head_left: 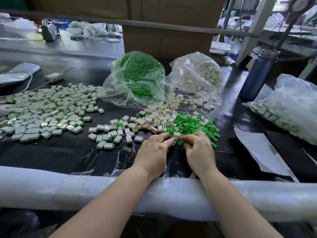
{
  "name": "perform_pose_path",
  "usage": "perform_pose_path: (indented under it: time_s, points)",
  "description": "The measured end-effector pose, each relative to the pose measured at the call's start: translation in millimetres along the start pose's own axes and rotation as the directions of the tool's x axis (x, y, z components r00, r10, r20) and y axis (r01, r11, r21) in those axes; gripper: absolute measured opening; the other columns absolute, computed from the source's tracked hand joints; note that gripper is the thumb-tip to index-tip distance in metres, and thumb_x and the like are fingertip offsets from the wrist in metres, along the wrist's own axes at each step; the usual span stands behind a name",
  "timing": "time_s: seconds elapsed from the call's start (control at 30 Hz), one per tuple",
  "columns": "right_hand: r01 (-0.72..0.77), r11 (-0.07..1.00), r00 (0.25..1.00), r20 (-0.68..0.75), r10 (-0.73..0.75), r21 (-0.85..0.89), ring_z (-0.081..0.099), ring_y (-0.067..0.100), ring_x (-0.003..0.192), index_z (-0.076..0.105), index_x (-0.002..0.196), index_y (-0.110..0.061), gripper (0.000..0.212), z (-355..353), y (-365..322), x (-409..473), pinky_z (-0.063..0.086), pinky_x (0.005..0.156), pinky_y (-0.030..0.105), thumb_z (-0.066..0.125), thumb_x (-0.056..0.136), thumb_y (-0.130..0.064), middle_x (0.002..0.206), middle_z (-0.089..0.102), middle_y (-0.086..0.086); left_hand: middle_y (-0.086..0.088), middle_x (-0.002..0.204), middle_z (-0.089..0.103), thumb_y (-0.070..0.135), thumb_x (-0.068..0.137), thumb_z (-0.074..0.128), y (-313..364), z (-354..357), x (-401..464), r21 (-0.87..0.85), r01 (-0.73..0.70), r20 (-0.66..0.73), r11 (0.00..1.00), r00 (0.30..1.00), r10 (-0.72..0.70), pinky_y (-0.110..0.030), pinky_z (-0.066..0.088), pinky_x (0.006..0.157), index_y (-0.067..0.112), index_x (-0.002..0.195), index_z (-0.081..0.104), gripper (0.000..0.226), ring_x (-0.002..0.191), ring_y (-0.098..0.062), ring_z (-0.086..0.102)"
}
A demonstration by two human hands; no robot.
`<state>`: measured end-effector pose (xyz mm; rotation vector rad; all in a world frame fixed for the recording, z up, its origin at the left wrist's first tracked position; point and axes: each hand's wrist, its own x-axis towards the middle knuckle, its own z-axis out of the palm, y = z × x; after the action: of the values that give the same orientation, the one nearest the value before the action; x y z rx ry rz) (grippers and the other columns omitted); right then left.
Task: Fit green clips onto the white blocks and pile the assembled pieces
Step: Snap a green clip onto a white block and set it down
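My left hand [153, 151] and my right hand [199, 150] meet at the near edge of a heap of loose green clips [192, 125]. Between their fingertips sits a white block [176, 134]; the left fingers pinch it, and the right fingers curl around a small piece I cannot make out. Loose white blocks [159, 117] lie just behind the hands. A wide spread of assembled pieces [42, 109], white with green ends, covers the left of the black table [51, 155]. A few more assembled pieces [109, 136] lie left of my left hand.
An open plastic bag of green clips [137, 78] and one of white blocks [197, 76] stand behind. A bag of assembled pieces [288, 107] lies at right beside a blue bottle [257, 74]. A paper sheet [257, 150] lies at right. A foam-wrapped rail [85, 191] lines the table's near edge.
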<state>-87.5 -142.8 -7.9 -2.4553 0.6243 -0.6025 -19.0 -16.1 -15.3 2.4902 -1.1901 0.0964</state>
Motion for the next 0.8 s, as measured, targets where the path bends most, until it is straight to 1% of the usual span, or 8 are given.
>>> perform_pose_path:
  time_s: [0.1, 0.2, 0.3, 0.43, 0.57, 0.67, 0.73, 0.8]
  points:
    - [-0.011, 0.998, 0.999, 0.038, 0.013, -0.054, 0.045, 0.019, 0.107, 0.068, 0.111, -0.020, 0.025, 0.5, -0.9, 0.3, 0.030, 0.094, 0.024, 0.059, 0.088, -0.015, 0.105, 0.056, 0.001, 0.008, 0.135, 0.044, 0.023, 0.099, 0.035, 0.3, -1.3, 0.3, -0.024, -0.006, -0.016, 1.000, 1.000, 0.005, -0.029, 0.026, 0.104, 0.027, 0.137, 0.041, 0.039, 0.123, -0.014, 0.034]
    - [-0.031, 0.998, 0.999, 0.025, 0.032, -0.062, 0.046, 0.019, 0.108, 0.069, 0.104, -0.020, 0.020, 0.4, -1.1, -0.3, 0.033, 0.097, 0.030, 0.065, 0.085, -0.020, 0.104, 0.057, 0.001, 0.006, 0.122, 0.053, 0.031, 0.098, 0.039, 1.5, -3.1, -1.2, -0.046, -0.004, -0.055, 0.999, 0.999, 0.002, -0.030, 0.032, 0.099, 0.023, 0.125, 0.053, 0.032, 0.113, -0.015, 0.041]
    - [-0.046, 0.998, 0.999, 0.008, 0.046, -0.052, 0.047, 0.020, 0.107, 0.069, 0.095, -0.018, 0.012, -0.2, -1.9, -0.8, 0.034, 0.095, 0.032, 0.067, 0.083, -0.020, 0.099, 0.056, 0.001, 0.005, 0.116, 0.055, 0.033, 0.096, 0.044, 1.2, -4.0, -1.4, -0.069, 0.009, -0.063, 0.998, 0.998, -0.013, -0.029, 0.033, 0.097, 0.021, 0.116, 0.057, 0.026, 0.109, -0.015, 0.042]
    - [-0.055, 0.998, 0.998, 0.011, 0.056, -0.033, 0.050, 0.020, 0.105, 0.068, 0.094, -0.018, 0.010, -0.6, -2.8, -1.0, 0.036, 0.095, 0.032, 0.064, 0.085, -0.017, 0.099, 0.060, 0.000, 0.004, 0.109, 0.057, 0.033, 0.093, 0.051, 1.8, -5.5, -2.2, -0.128, 0.028, -0.076, 0.991, 0.996, -0.038, -0.025, 0.032, 0.092, 0.021, 0.107, 0.059, 0.020, 0.104, -0.015, 0.044]
    - [-0.050, 0.999, 0.999, -0.019, 0.049, -0.023, 0.053, 0.020, 0.100, 0.068, 0.096, -0.014, 0.011, -0.3, -1.2, 0.0, 0.038, 0.089, 0.030, 0.059, 0.089, -0.015, 0.098, 0.063, 0.001, 0.003, 0.108, 0.058, 0.026, 0.089, 0.059, 0.6, -7.4, -2.8, -0.229, 0.053, -0.072, 0.972, 0.995, -0.071, -0.019, 0.033, 0.090, 0.019, 0.109, 0.062, 0.022, 0.104, -0.015, 0.047]
    - [-0.009, 0.998, 0.996, -0.088, 0.015, 0.068, 0.052, 0.019, 0.093, 0.065, 0.091, -0.010, 0.008, -0.6, -1.3, -0.1, 0.035, 0.078, 0.024, 0.057, 0.090, -0.011, 0.087, 0.054, -0.005, 0.002, 0.105, 0.055, 0.019, 0.088, 0.061, -0.2, -9.5, -2.9, -0.324, 0.097, -0.028, 0.941, 0.993, -0.112, -0.019, 0.037, 0.091, 0.016, 0.109, 0.065, 0.021, 0.101, -0.014, 0.050]
    - [0.011, 0.981, 0.995, -0.094, 0.007, 0.193, 0.054, 0.016, 0.087, 0.062, 0.090, -0.012, 0.006, -0.4, -1.7, -1.0, 0.040, 0.077, 0.024, 0.056, 0.091, -0.010, 0.083, 0.055, -0.008, 0.004, 0.100, 0.053, 0.017, 0.088, 0.061, -0.4, -10.6, -3.1, -0.372, 0.109, -0.025, 0.922, 0.992, -0.127, -0.018, 0.039, 0.087, 0.016, 0.101, 0.066, 0.014, 0.096, -0.013, 0.052]
    - [0.009, 0.949, 0.997, -0.081, 0.018, 0.316, 0.057, 0.012, 0.079, 0.059, 0.088, -0.017, 0.010, -0.9, -2.2, -1.6, 0.045, 0.075, 0.023, 0.055, 0.091, -0.008, 0.079, 0.057, -0.012, 0.006, 0.095, 0.052, 0.016, 0.088, 0.061, -0.7, -11.1, -3.5, -0.402, 0.108, -0.038, 0.909, 0.990, -0.134, -0.012, 0.038, 0.081, 0.016, 0.097, 0.065, 0.010, 0.090, -0.010, 0.052]
